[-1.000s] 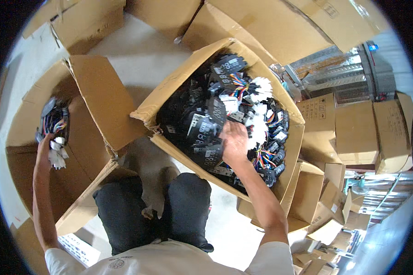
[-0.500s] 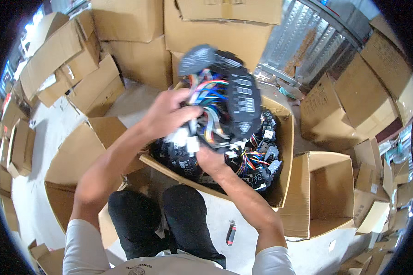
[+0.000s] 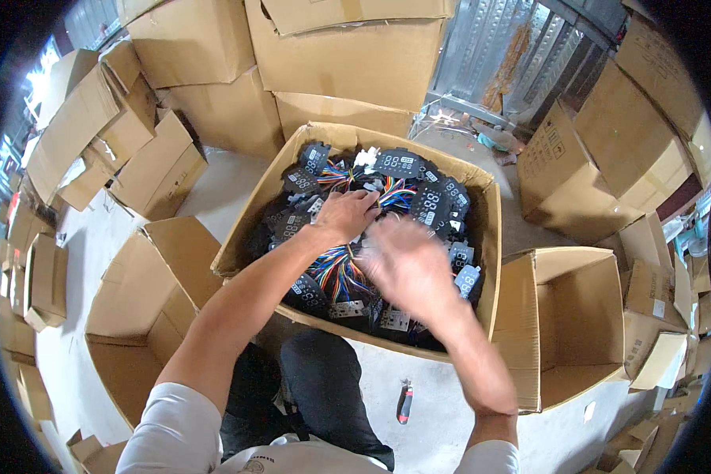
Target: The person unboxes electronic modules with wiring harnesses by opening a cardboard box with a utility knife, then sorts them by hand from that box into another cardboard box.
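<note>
In front of me stands a cardboard box (image 3: 491,237) filled with black display panels (image 3: 428,201) and bundles of multicoloured wires (image 3: 341,272). My left hand (image 3: 346,216) lies over the middle of the pile, fingers stretched forward onto the wires and panels; it grips nothing that I can see. Close by on its right, my right hand (image 3: 412,259) hovers over the pile, smeared by motion, so its fingers cannot be made out. White connectors (image 3: 366,159) show among the panels toward the far side. What lies under both hands is hidden.
An open cardboard box (image 3: 581,316) stands on the right, another open box (image 3: 126,316) on the left. Stacked cartons (image 3: 340,59) rise behind, with more cartons (image 3: 592,174) at the far right. A tool with a red-and-black handle (image 3: 404,403) lies on the floor near my legs.
The bundle of panels and wires that both hands held above the box is now down among the others. My left hand rests on the pile; my right hand has moved up and right.
</note>
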`<state>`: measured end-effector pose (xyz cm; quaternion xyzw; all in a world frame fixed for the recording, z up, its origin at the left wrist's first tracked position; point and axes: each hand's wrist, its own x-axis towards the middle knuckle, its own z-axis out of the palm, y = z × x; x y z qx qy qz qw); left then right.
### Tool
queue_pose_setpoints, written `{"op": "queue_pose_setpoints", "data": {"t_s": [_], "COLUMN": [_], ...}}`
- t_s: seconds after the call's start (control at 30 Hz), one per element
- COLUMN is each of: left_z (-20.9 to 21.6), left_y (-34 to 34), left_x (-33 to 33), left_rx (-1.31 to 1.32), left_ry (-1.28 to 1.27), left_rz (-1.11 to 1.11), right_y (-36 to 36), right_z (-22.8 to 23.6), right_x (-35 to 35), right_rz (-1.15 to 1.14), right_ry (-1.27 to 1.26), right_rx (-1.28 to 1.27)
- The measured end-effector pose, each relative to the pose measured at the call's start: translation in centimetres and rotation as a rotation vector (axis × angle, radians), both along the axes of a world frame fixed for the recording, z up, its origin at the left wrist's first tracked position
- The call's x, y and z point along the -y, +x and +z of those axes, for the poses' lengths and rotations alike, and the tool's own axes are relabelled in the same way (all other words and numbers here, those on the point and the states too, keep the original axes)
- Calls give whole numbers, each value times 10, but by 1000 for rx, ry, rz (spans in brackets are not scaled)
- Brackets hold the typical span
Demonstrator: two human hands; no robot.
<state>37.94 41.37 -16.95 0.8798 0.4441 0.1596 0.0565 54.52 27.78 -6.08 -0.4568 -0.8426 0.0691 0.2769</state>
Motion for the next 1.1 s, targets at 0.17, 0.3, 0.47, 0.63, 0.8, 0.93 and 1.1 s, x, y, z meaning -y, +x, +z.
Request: {"op": "queue_pose_setpoints", "data": {"t_s": [0.17,0.3,0.47,0.63,0.8,0.93,1.1], "left_z": [14,-9,-2,6,13,69,88], "left_y": [44,7,8,12,-21,-24,-187], "left_x": [21,65,28,40,52,99,209], "left_rx": [-62,-220,-139,-328,-266,271,477], "left_ry": [-243,88,-74,-237,-285,128,169], "left_rz": [-9,-157,-152,-231,-187,-296,241], "right_y": [66,41,42,32,2,84,35], "right_z": [-100,-98,-85,-93,-61,-125,-119], "right_x": [-106,-93,-120,-96,-119,-116,-120], "right_rz": [-357,-364,-357,-346,-208,-316,-362], "right_ry": [112,-53,-128,-162,-192,164,41], "right_rx": [363,509,556,653,662,590,705]}}
